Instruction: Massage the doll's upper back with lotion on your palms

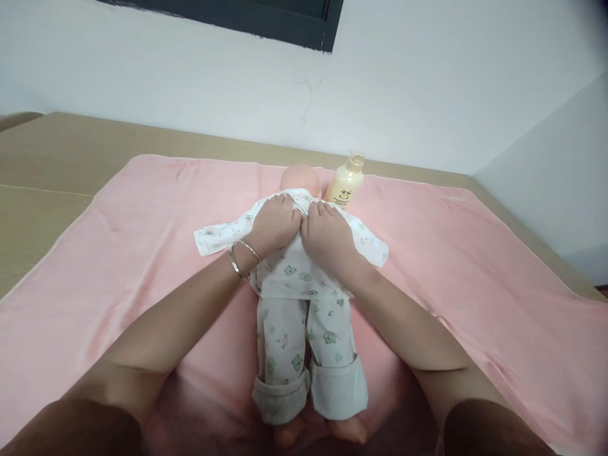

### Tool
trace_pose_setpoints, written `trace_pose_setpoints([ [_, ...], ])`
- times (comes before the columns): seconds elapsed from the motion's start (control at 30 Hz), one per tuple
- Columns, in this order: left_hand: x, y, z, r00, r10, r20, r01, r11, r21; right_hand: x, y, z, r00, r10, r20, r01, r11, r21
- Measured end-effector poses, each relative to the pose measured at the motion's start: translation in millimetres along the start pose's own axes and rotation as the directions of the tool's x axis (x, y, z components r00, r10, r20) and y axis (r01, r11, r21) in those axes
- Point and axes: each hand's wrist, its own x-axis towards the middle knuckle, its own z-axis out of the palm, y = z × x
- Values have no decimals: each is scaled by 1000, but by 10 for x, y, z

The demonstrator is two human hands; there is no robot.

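A baby doll (300,177) lies stretched out in a white long-sleeved shirt (297,275) with small green prints and matching trousers (285,342) with wide turned-up cuffs. Both my hands are at the upper part of the shirt, near the neckline. My left hand (277,221), with bangles at the wrist, has its fingers curled on the cloth left of the middle. Close beside it, my right hand (327,231) is likewise closed on the cloth. My thumbs nearly meet at the centre, and the fingertips are partly hidden. Both sleeves spread outward; bare feet show below the cuffs.
A pale yellow pump bottle (346,182) stands just right of the doll's head. Under everything lies a pink blanket (142,253) with some creases, on a wooden tabletop (42,164). Behind rises a white wall (403,82) with a dark frame (285,25).
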Motion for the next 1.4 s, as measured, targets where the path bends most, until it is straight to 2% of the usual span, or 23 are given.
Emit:
trace_pose_setpoints([
  [0.1, 54, -66, -11, 996, -93, 13, 93, 994, -52, -29, -32, -53, 999, -34, 14, 35, 999, -24],
  [0.23, -15, 49, -17, 993, -119, -26, 120, 993, 4, 110, 109, -74, 996, 18, 87, -30, 991, 132],
  [0.33, -116, 191, 15, 992, -91, -83, 95, 995, 35, 219, 212, -48, 989, 85, 122, -110, 970, 218],
  [0.5, -206, 315, 77, 986, -45, -161, 48, 999, 18, 217, 202, -13, 995, 59, 83, -75, 977, 198],
  [0.63, -120, 180, 33, 994, -6, -110, 4, 1000, -20, 93, 105, 14, 1000, 18, 20, -21, 987, 158],
  [0.77, 26, -16, -30, 986, -166, -3, 162, 968, -190, -53, -24, 28, 998, -40, -47, 46, 990, 135],
  [0.87, 76, -51, -41, 974, -225, 18, 224, 955, -196, -73, -62, -15, 997, -71, -22, 73, 987, 146],
  [0.97, 23, 46, -29, 982, -188, -13, 185, 977, -102, 35, 21, -67, 998, -28, 50, 15, 972, 234],
  [1.07, -118, 243, -6, 994, -72, -79, 74, 997, 20, 196, 178, -56, 994, 43, 102, -73, 948, 309],
  [1.2, -245, 419, 32, 987, 41, -154, -24, 993, 114, 298, 296, 31, 994, 32, 106, -64, 945, 320],
  [1.3, -174, 302, 46, 990, 47, -136, -42, 998, 44, 244, 248, 31, 997, 17, 81, -38, 964, 264],
  [1.4, -31, 76, 44, 985, -136, -105, 122, 983, -135, 137, 148, -70, 996, 1, 91, -21, 975, 221],
])
